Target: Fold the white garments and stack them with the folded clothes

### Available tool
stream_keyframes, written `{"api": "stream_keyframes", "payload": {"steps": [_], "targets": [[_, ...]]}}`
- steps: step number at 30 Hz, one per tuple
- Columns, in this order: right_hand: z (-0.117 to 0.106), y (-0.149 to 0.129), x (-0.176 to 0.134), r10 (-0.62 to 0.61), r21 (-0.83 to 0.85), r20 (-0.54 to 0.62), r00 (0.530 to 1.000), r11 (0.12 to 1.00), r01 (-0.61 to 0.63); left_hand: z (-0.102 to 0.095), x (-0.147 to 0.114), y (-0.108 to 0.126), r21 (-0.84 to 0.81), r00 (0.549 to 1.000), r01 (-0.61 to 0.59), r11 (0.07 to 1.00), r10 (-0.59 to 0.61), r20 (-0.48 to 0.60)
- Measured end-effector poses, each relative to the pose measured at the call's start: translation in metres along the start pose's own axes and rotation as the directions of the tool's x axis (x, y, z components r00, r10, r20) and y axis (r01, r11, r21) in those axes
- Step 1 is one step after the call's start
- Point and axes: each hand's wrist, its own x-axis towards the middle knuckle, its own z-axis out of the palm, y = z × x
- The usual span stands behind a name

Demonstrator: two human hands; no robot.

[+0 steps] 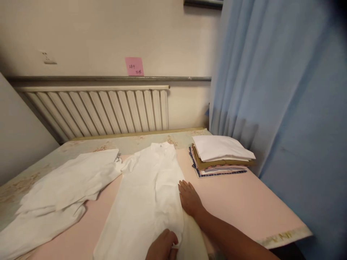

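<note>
A white shirt (146, 195) lies spread lengthwise across the bed, its collar at the far end and a short run of creases down its middle. One side of it is folded inward. At the bottom of the view my left hand (162, 246) is closed in a pinch on the edge of the shirt's folded white cloth. My right hand (189, 198) rests with fingers stretched out at the shirt's right edge, touching the fabric. Nothing is gripped in it.
More white clothing (73, 184) lies loosely at the left. A stack of folded clothes (223, 150) sits at the right, near a blue curtain (260, 72). Behind the bed are a radiator (108, 110) and a pink note (134, 66) on the wall. A pink sheet (238, 213) covers part of the bed.
</note>
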Motion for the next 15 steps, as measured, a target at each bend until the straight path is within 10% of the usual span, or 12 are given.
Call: {"api": "stream_keyframes", "payload": {"steps": [8,15], "targets": [[0.001,0.000,0.000,0.016,0.001,-0.005,1.000,1.000,-0.016,0.039,-0.001,-0.007,0.124,0.992,0.054,0.991,-0.067,0.103],[0.008,0.006,-0.002,0.004,-0.015,-0.015,1.000,1.000,-0.004,0.041,-0.009,0.000,0.085,0.992,0.067,0.994,-0.057,-0.115]]}}
